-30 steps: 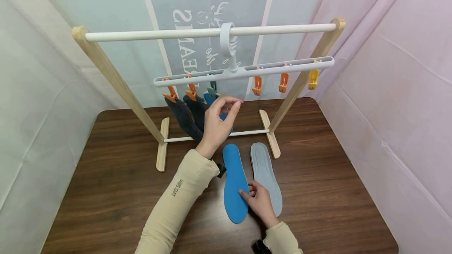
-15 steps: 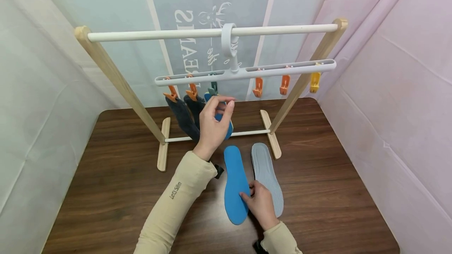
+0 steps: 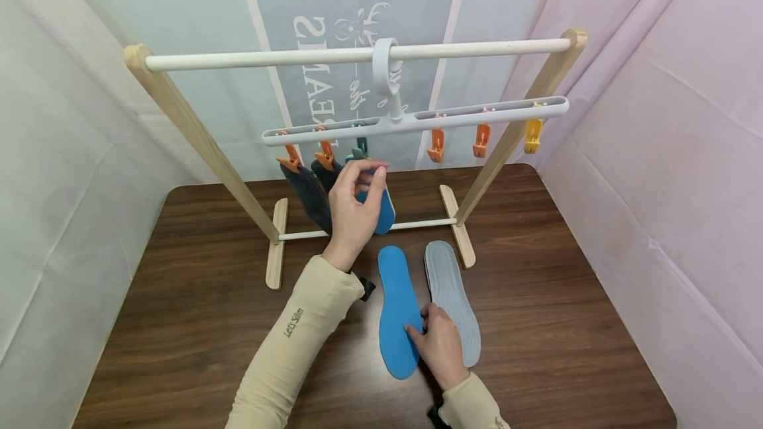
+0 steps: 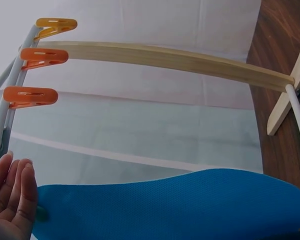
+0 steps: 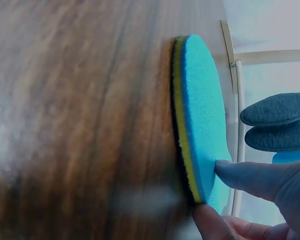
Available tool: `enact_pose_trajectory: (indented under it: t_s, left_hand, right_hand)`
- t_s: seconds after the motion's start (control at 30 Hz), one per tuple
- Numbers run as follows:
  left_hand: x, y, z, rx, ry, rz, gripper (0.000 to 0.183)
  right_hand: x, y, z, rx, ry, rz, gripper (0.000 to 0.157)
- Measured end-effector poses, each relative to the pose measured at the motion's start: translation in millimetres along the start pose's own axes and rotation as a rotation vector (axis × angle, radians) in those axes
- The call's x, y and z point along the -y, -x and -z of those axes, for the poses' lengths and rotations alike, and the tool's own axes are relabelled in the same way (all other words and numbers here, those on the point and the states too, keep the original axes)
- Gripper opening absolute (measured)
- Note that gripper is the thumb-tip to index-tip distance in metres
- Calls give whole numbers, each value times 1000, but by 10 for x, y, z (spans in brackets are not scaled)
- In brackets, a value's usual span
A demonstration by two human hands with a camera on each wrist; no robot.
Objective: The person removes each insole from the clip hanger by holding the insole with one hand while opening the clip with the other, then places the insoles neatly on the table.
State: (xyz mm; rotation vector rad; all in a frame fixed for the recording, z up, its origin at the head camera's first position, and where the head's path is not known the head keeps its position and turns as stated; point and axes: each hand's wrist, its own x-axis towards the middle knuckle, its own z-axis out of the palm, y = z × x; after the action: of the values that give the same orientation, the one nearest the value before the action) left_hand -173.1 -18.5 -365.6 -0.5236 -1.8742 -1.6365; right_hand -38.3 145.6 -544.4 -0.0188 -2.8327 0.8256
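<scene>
My right hand (image 3: 441, 343) pinches the edge of a blue insole (image 3: 395, 310). In the right wrist view its thumb (image 5: 240, 172) lies on the blue face of that insole, whose yellow-striped side shows. A grey insole (image 3: 451, 296) lies just right of it on the table. My left hand (image 3: 356, 207) is raised before the hanger (image 3: 417, 121), fingers loosely bent with nothing between them. Behind it a second blue insole (image 3: 381, 214) hangs from a dark green clip (image 3: 360, 145), partly covered by the hand; the left wrist view shows this hanging insole (image 4: 170, 207) beside the fingers.
Two dark insoles (image 3: 305, 190) hang from orange clips (image 3: 290, 159) at the hanger's left. On its right hang two orange clips (image 3: 437, 145) and a yellow clip (image 3: 533, 136) holding nothing. A wooden rack (image 3: 205, 141) with a white rod (image 3: 268, 58) stands on the brown table (image 3: 536, 296).
My left hand has moved left and slightly toward me, baring more of the hanging blue insole. The right hand keeps its pinch on the insole, nearly still.
</scene>
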Motion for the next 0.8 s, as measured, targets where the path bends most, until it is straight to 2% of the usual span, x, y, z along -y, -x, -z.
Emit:
enact_pose_trajectory:
  t_s: [0.37, 0.67, 0.8]
  left_hand:
    - [-19, -1, 52, -24, 4, -21, 15]
    - [-13, 6, 84, -78, -2, -29, 13]
    - [-8, 2, 100, -108, -15, -24, 14]
  right_hand:
    - [56, -67, 21, 58, -29, 54, 25]
    - [105, -257, 18, 35, -185, 170, 16]
    - [159, -327, 18, 13, -246, 189, 15]
